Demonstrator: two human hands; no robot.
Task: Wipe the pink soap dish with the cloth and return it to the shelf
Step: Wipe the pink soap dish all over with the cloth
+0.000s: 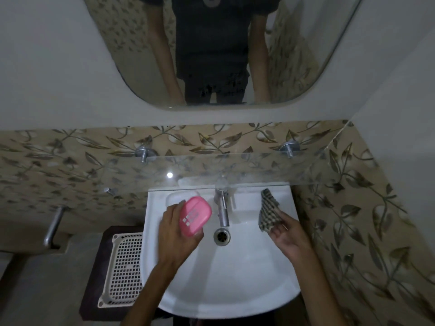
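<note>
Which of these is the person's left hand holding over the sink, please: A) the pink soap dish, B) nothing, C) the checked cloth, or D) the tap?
A: the left hand grips the pink soap dish above the sink, while the right hand holds the checked cloth.

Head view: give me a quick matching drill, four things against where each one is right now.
1. pink plastic soap dish
2. checked cloth
3. chrome tap
4. white perforated plastic basket

a. held by the right hand
b. at the back of the white basin, behind the drain
c. left of the basin, lower down
d. held by the left hand

Pairs: 1-d, 2-a, 3-b, 4-c
</note>
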